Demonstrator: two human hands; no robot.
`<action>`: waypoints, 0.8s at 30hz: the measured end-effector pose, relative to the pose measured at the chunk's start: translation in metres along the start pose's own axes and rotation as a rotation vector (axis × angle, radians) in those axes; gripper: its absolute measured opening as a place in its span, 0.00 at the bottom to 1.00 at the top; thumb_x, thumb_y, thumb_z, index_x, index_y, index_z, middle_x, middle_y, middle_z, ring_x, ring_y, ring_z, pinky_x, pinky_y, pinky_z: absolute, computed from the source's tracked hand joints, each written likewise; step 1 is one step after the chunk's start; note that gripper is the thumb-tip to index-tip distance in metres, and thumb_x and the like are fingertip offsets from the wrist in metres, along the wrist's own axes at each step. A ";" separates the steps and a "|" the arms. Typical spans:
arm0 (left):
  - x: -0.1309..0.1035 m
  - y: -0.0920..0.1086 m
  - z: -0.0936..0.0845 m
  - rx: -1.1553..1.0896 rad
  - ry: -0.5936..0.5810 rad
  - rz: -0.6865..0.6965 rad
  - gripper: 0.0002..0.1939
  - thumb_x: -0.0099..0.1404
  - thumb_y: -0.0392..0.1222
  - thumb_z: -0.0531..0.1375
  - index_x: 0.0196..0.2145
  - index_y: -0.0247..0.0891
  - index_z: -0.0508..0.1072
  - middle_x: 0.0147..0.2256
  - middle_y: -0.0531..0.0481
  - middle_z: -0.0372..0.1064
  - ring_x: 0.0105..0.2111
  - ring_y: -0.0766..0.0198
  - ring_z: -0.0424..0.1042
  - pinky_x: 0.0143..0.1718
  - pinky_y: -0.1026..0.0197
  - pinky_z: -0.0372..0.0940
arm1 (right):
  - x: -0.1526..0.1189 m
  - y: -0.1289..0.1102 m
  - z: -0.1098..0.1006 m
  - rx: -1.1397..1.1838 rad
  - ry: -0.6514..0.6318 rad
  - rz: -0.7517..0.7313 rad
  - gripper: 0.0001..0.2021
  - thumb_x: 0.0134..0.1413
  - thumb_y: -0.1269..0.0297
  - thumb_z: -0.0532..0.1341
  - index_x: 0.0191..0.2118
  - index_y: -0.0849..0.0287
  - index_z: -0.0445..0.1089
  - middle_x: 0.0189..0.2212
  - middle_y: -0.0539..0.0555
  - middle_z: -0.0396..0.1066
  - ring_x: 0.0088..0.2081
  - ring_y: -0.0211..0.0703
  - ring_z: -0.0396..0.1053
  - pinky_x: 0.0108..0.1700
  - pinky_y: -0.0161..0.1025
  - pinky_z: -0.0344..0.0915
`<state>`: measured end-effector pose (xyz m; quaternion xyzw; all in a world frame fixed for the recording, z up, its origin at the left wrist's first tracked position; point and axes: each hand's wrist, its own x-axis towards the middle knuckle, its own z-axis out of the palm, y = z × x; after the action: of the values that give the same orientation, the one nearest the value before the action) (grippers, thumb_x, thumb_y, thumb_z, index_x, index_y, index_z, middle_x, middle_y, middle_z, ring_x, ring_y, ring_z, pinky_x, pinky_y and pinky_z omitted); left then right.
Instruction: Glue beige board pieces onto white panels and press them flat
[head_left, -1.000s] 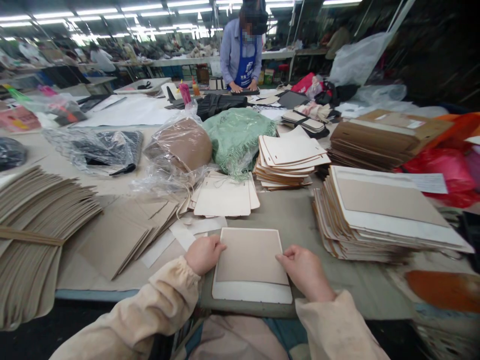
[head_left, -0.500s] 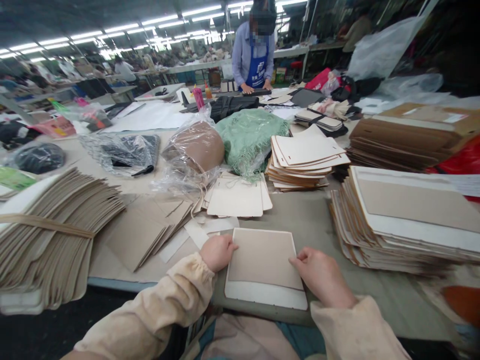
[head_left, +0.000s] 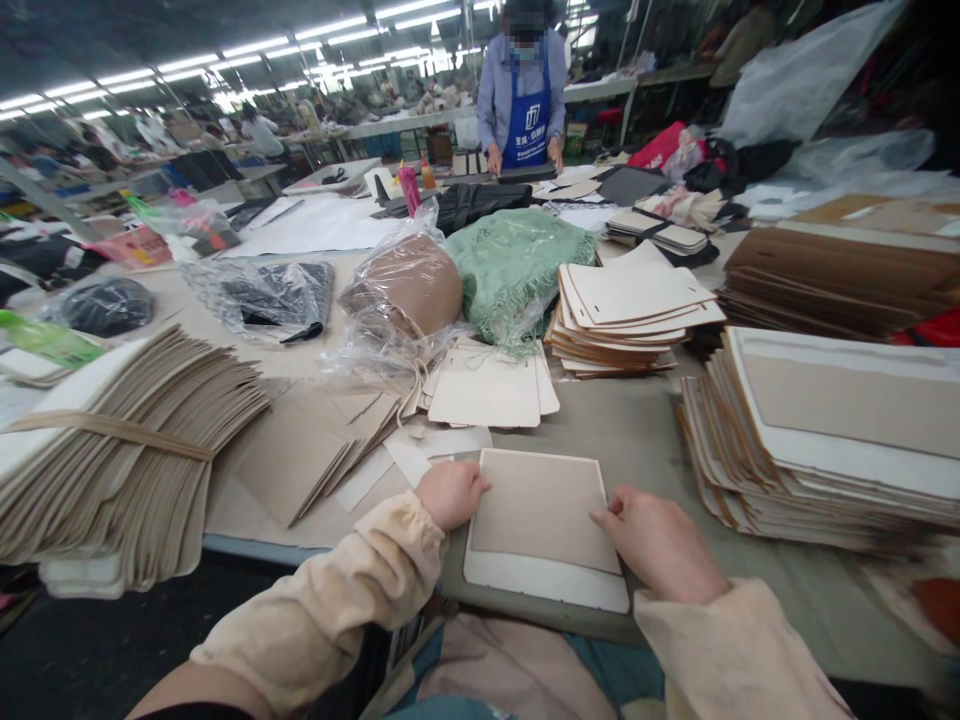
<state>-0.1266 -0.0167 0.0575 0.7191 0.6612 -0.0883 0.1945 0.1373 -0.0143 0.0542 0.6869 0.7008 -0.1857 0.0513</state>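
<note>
On the table edge in front of me lies a white panel (head_left: pixel 547 583) with rounded lower corners. A beige sheet (head_left: pixel 536 505) rests on it, leaving a white strip bare along the near side and a thin white border at the top. My left hand (head_left: pixel 451 493) is closed in a pinch at the sheet's upper left edge. At the right edge, my right hand (head_left: pixel 664 540) pinches with thumb and forefinger. The fingertips partly hide what exactly is gripped. Loose beige sheets (head_left: pixel 307 450) lie left of my left hand, beside white strips (head_left: pixel 409 460).
Right stands a tall stack of panels (head_left: pixel 847 440); left, a strapped bundle of beige sheets (head_left: pixel 127 470). Beyond the panel are white pieces (head_left: pixel 487 388), another stack (head_left: pixel 630 310), a plastic-wrapped brown item (head_left: pixel 409 280) and green fringed cloth (head_left: pixel 521 265). A co-worker (head_left: pixel 521 100) stands across the table.
The whole scene has shifted slightly right in view. Both hands keep their places at the sheet's edges. The co-worker's hands are a little farther apart.
</note>
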 end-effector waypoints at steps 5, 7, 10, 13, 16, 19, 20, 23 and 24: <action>0.000 0.001 -0.001 0.006 -0.004 0.015 0.15 0.67 0.48 0.49 0.35 0.39 0.71 0.34 0.43 0.75 0.38 0.54 0.74 0.37 0.57 0.64 | 0.003 0.003 -0.004 0.034 -0.026 -0.001 0.13 0.50 0.54 0.61 0.21 0.55 0.68 0.21 0.54 0.71 0.27 0.47 0.68 0.26 0.37 0.48; 0.000 0.001 0.000 0.007 -0.005 0.015 0.15 0.67 0.47 0.49 0.34 0.38 0.71 0.34 0.42 0.75 0.38 0.53 0.74 0.37 0.57 0.63 | 0.002 0.004 -0.005 0.050 -0.026 0.002 0.14 0.50 0.53 0.61 0.21 0.55 0.68 0.21 0.53 0.71 0.27 0.45 0.67 0.26 0.37 0.48; -0.002 0.002 -0.002 0.017 -0.003 0.005 0.15 0.67 0.47 0.48 0.34 0.36 0.70 0.33 0.40 0.74 0.37 0.51 0.74 0.37 0.55 0.64 | 0.000 0.006 -0.005 0.072 -0.024 0.022 0.14 0.50 0.52 0.61 0.22 0.55 0.68 0.20 0.51 0.70 0.26 0.42 0.66 0.25 0.36 0.48; -0.010 0.008 -0.005 0.039 0.022 -0.016 0.16 0.68 0.47 0.47 0.37 0.35 0.69 0.34 0.39 0.73 0.37 0.51 0.73 0.37 0.53 0.64 | -0.001 0.008 -0.002 0.104 -0.027 0.049 0.14 0.50 0.52 0.62 0.22 0.56 0.68 0.20 0.50 0.70 0.25 0.40 0.65 0.25 0.35 0.48; -0.025 0.031 -0.003 -0.003 0.152 0.075 0.14 0.67 0.44 0.47 0.43 0.36 0.67 0.42 0.40 0.71 0.43 0.53 0.71 0.43 0.54 0.64 | 0.000 0.010 0.001 0.127 -0.033 0.046 0.14 0.50 0.52 0.61 0.22 0.56 0.68 0.20 0.49 0.69 0.25 0.40 0.64 0.25 0.35 0.48; -0.035 0.071 0.011 -0.104 0.293 0.341 0.22 0.67 0.45 0.48 0.56 0.35 0.60 0.56 0.40 0.62 0.56 0.55 0.61 0.56 0.55 0.56 | 0.002 0.012 0.005 0.130 -0.045 0.028 0.15 0.51 0.52 0.60 0.21 0.56 0.66 0.19 0.49 0.69 0.24 0.40 0.64 0.26 0.35 0.48; -0.036 0.085 0.019 -0.123 0.295 0.434 0.27 0.67 0.50 0.48 0.59 0.33 0.56 0.60 0.39 0.57 0.60 0.54 0.55 0.60 0.54 0.52 | 0.003 0.012 0.006 0.128 -0.050 0.023 0.15 0.51 0.52 0.60 0.21 0.56 0.66 0.19 0.49 0.68 0.24 0.40 0.63 0.26 0.35 0.48; -0.029 0.110 0.038 -0.125 0.268 0.494 0.39 0.65 0.63 0.45 0.62 0.28 0.51 0.64 0.34 0.45 0.65 0.47 0.42 0.63 0.46 0.45 | 0.005 0.016 0.010 0.116 -0.067 0.021 0.18 0.52 0.50 0.58 0.20 0.56 0.64 0.18 0.50 0.67 0.23 0.42 0.63 0.26 0.35 0.49; -0.026 0.110 0.042 -0.112 0.254 0.500 0.41 0.64 0.65 0.43 0.62 0.28 0.51 0.65 0.33 0.42 0.65 0.46 0.40 0.63 0.44 0.43 | 0.006 0.016 0.011 0.114 -0.072 0.023 0.18 0.52 0.49 0.58 0.20 0.55 0.64 0.17 0.50 0.67 0.23 0.42 0.63 0.26 0.35 0.49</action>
<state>-0.0159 -0.0625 0.0467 0.8532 0.4864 0.0900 0.1653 0.1510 -0.0128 0.0390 0.6896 0.6788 -0.2492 0.0395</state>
